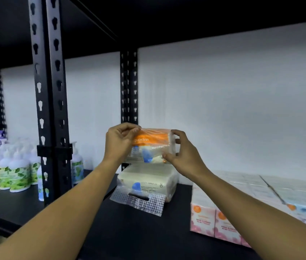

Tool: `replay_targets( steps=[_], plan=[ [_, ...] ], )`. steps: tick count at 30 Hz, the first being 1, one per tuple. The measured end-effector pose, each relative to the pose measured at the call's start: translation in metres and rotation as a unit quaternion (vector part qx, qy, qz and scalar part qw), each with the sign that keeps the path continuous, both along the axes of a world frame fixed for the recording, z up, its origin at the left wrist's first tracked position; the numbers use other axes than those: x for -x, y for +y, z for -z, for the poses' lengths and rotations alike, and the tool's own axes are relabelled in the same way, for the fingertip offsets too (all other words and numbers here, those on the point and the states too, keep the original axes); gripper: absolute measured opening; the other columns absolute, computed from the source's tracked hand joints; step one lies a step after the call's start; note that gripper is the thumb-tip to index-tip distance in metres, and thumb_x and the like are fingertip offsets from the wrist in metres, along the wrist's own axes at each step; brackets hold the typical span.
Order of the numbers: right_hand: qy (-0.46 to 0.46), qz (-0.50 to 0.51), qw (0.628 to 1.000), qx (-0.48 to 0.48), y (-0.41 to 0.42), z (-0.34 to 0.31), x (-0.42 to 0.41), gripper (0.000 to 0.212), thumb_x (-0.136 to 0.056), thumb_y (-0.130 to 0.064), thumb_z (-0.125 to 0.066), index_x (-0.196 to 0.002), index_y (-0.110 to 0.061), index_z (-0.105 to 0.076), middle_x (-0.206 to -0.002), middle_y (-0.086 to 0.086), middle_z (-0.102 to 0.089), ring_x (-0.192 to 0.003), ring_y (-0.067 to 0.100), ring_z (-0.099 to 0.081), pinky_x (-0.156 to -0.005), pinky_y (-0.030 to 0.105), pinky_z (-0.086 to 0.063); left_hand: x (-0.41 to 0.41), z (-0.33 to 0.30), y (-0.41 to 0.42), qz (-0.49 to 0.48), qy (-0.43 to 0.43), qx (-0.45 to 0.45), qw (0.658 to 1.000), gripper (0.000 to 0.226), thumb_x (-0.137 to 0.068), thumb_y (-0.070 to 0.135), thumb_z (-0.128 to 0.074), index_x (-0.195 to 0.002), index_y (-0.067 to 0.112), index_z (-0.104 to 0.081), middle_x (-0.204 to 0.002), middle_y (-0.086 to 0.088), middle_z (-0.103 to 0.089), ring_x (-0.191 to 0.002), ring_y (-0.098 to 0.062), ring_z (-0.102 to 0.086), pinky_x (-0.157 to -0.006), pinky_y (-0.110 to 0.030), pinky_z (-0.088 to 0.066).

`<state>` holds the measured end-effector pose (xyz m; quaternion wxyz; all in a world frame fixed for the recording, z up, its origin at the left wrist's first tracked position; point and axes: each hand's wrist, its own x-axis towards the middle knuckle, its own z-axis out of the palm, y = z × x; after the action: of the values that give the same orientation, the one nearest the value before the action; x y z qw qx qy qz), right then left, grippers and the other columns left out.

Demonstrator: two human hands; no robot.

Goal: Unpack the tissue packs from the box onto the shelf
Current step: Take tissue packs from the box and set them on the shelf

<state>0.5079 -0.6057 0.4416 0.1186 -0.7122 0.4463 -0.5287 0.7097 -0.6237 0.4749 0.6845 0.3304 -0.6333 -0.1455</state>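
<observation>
Head view showed both forearms reaching forward and slightly upward from the lower corners, converging over the black shelf. Between them they held a tissue pack with an orange band, raised just above a second tissue pack that lay on the shelf board with its clear perforated handle flap hanging toward the viewer; whether the two packs touched could not be told. At the raised pack's left end, the left hand had its fingers curled over the top edge, pinching the plastic wrap. At the right end, the right hand gripped with its thumb low on the front face and its fingers bent round the upper corner. To the right on the same shelf sat a block of pink and blue tissue boxes. Pump bottles stood well to the left, beyond the slotted black upright.
</observation>
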Motion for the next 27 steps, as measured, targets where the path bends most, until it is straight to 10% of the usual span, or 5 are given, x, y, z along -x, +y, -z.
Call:
replay_targets(
  steps=[7, 12, 27],
  plan=[
    [0.093, 0.028, 0.990, -0.106, -0.027, 0.035, -0.001, 0.093, -0.088, -0.020, -0.072, -0.155, -0.026, -0.009, -0.146, 0.008, -0.046, -0.123, 0.024, -0.054, -0.100, 0.035, -0.046, -0.013, 0.047, -0.047, 0.019, -0.123, -0.058, 0.991, 0.015, -0.091, 0.014, -0.067, -0.106, 0.015, -0.072, -0.110, 0.000, -0.071, -0.100, -0.011, -0.066, -0.089, -0.029, -0.052],
    [0.142, 0.074, 0.980, -0.115, -0.020, 0.027, -0.005, 0.103, -0.090, -0.032, -0.066, -0.156, -0.020, 0.012, -0.154, 0.011, -0.036, -0.131, 0.026, -0.048, -0.094, 0.029, -0.041, -0.019, 0.054, -0.053, -0.088, -0.184, -0.077, 0.976, 0.057, -0.097, 0.037, -0.057, -0.149, 0.023, -0.037, -0.154, -0.007, -0.036, -0.144, -0.024, -0.030, -0.117, -0.048, -0.026],
    [0.099, 0.041, 0.986, -0.125, -0.008, 0.020, -0.023, 0.082, -0.103, -0.041, -0.044, -0.155, -0.024, 0.017, -0.148, 0.011, -0.048, -0.108, 0.023, -0.062, -0.084, 0.025, -0.040, -0.016, 0.066, -0.038, -0.070, -0.170, -0.209, 0.961, 0.054, -0.104, 0.020, -0.035, -0.154, 0.029, -0.015, -0.134, -0.011, -0.056, -0.087, -0.009, -0.056, -0.074, -0.026, -0.045]
  ],
)
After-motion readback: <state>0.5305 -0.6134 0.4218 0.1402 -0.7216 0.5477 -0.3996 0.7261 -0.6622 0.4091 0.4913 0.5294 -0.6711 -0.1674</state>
